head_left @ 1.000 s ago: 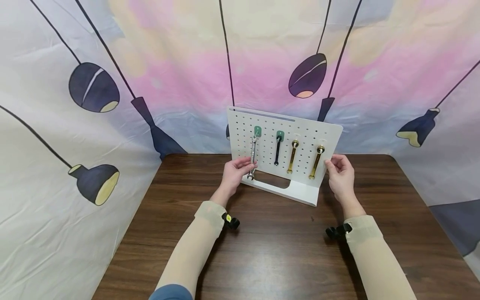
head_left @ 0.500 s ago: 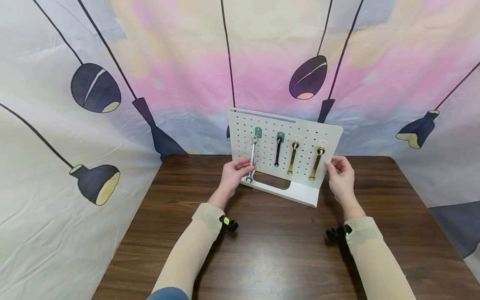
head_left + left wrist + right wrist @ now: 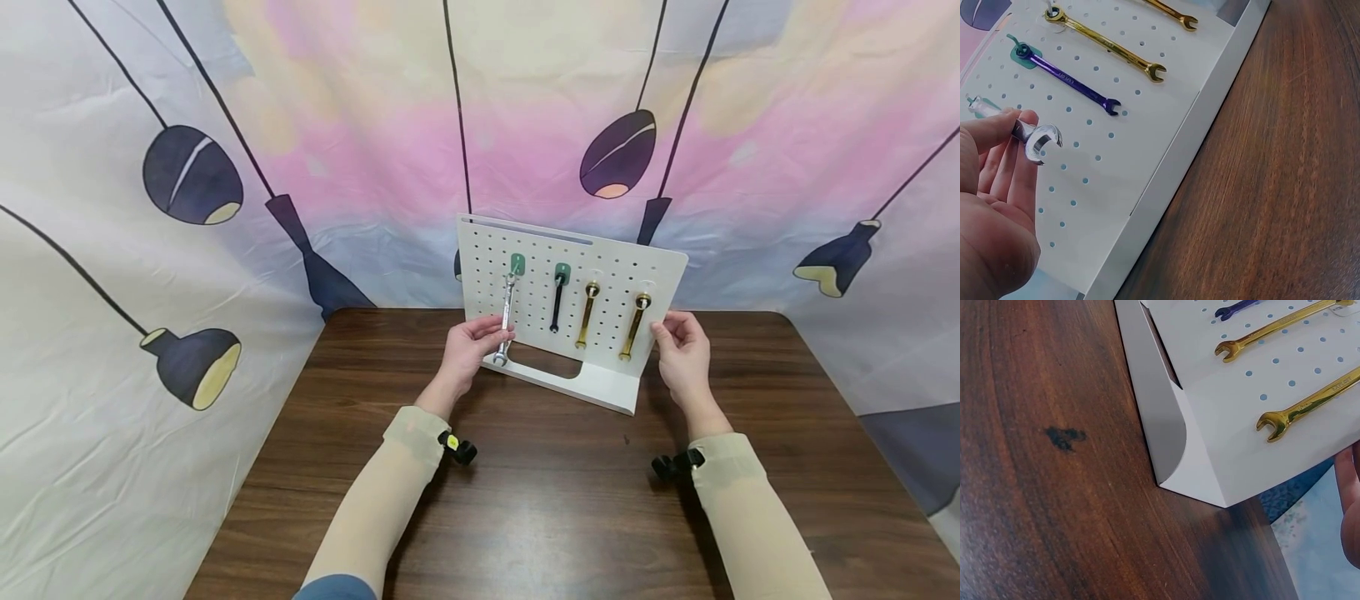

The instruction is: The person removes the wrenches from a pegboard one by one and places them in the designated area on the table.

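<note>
My left hand [image 3: 463, 354] pinches a silver combination wrench [image 3: 507, 307] between thumb and fingers, near its lower half. The wrench's ring end is up at a green hook [image 3: 517, 264] on a white pegboard [image 3: 607, 383]; its open end [image 3: 1041, 142] points outward in the left wrist view, tilted off the board. At the board's right edge, my right hand [image 3: 684, 358] grips with the thumb in front and the fingers partly hidden behind. Only a small part of that hand [image 3: 1349, 519] shows in the right wrist view.
A dark wrench [image 3: 557, 304], looking purple in the left wrist view, and two gold wrenches [image 3: 586, 317] [image 3: 1310, 403] hang on the board's other hooks. The board stands on a brown wooden table [image 3: 540, 500], before a patterned cloth backdrop [image 3: 360, 125].
The silver wrench's lower end has swung slightly down and left, with my left hand still holding it. My right hand stays at the board's edge.
</note>
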Demonstrator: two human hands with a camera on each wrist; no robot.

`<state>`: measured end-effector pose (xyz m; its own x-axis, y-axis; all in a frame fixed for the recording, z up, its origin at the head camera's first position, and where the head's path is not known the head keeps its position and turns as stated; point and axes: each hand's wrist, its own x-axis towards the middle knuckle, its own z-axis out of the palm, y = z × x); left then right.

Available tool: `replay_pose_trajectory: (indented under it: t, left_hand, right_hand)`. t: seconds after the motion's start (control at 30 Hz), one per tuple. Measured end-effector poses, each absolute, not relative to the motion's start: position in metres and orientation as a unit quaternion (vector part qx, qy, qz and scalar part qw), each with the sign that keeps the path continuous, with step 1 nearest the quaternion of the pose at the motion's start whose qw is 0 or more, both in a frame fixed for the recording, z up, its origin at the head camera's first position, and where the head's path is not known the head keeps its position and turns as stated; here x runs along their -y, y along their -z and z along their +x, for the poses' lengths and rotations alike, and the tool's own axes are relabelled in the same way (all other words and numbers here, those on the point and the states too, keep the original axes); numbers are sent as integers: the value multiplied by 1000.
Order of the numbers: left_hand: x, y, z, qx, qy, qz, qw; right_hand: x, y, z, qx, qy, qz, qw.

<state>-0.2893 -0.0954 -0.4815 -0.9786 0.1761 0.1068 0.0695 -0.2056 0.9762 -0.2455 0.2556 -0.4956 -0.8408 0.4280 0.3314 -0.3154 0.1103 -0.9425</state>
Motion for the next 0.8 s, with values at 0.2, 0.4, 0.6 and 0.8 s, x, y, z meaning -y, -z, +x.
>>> replay_pose_trajectory:
  t: [0.2, 0.4, 0.6, 0.8]
  left_hand:
    - [95, 480, -289, -630, -769, 100, 36]
    - [96, 478, -289, -630, -769, 103, 32]
    - [98, 473, -289, -632, -767, 105, 36]
    - [99, 464, -287, -637, -761, 115, 42]
  right_hand:
    - [-255, 495, -245, 687, -669, -42, 281]
    - [-254, 493, -244, 688, -668, -42, 280]
    - [-253, 492, -243, 684, -673, -46, 279]
    - [-253, 493, -243, 694, -663, -50, 276]
